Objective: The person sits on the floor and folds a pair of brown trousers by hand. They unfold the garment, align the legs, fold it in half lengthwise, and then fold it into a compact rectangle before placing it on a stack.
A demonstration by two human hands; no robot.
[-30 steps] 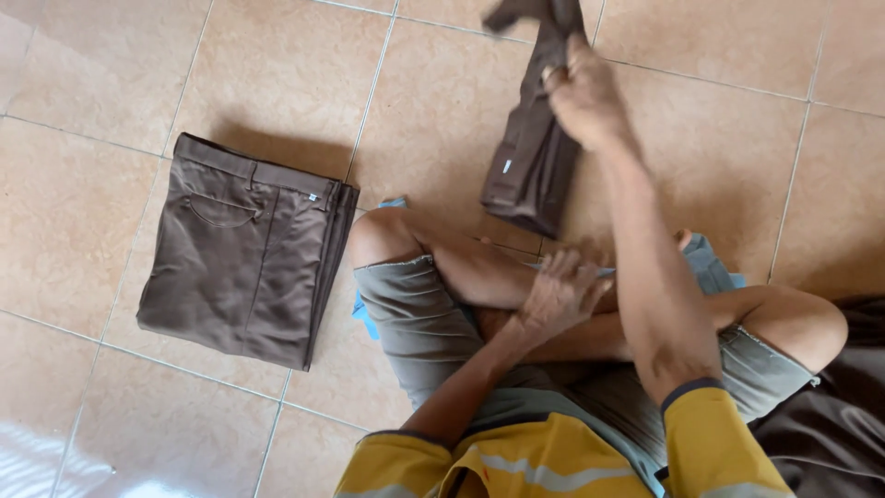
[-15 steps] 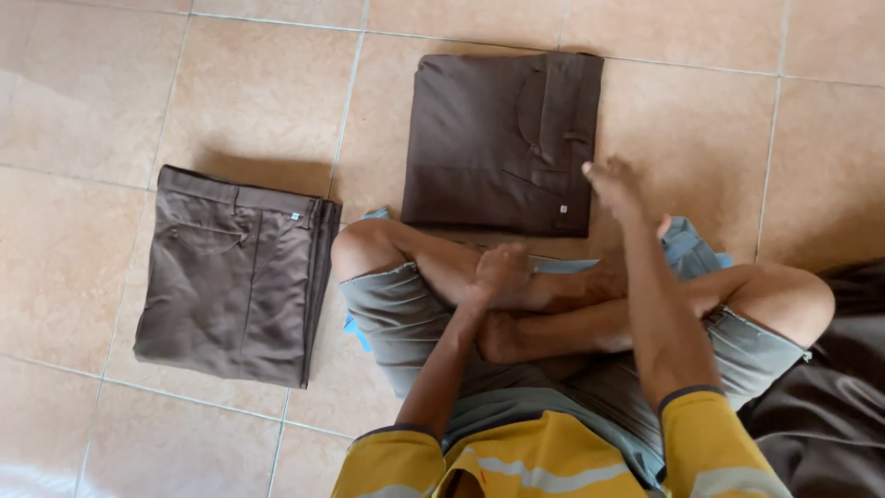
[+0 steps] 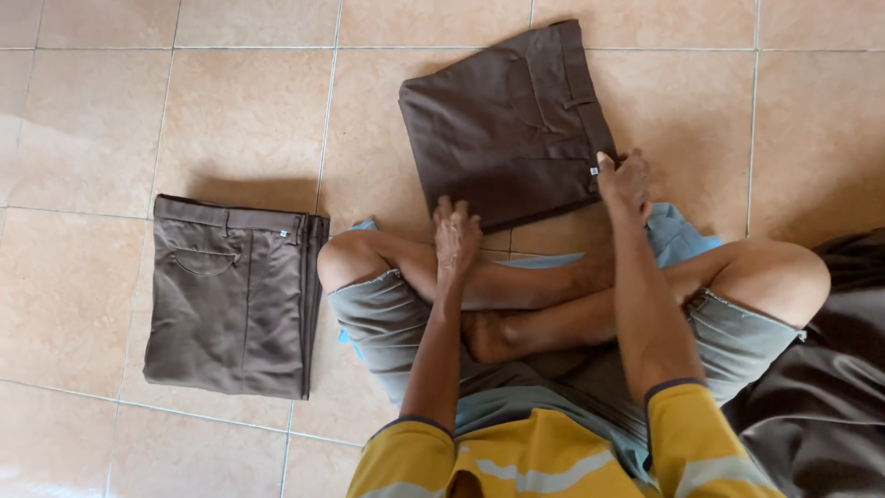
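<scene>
Trousers (image 3: 502,129), dark brown and folded into a rough square, lie flat on the tan tiled floor (image 3: 240,111) just ahead of the person's crossed legs (image 3: 553,295). The right hand (image 3: 627,183) rests at the near right corner of that folded pair, fingers curled at the edge by the waistband; whether they pinch the cloth I cannot tell. The left hand (image 3: 456,235) lies with fingers together and flat, its tips touching the near edge. Off to the left, well apart, sits 1 stack of folded brown trousers (image 3: 230,295). More dark cloth (image 3: 820,397) is heaped by the right knee.
</scene>
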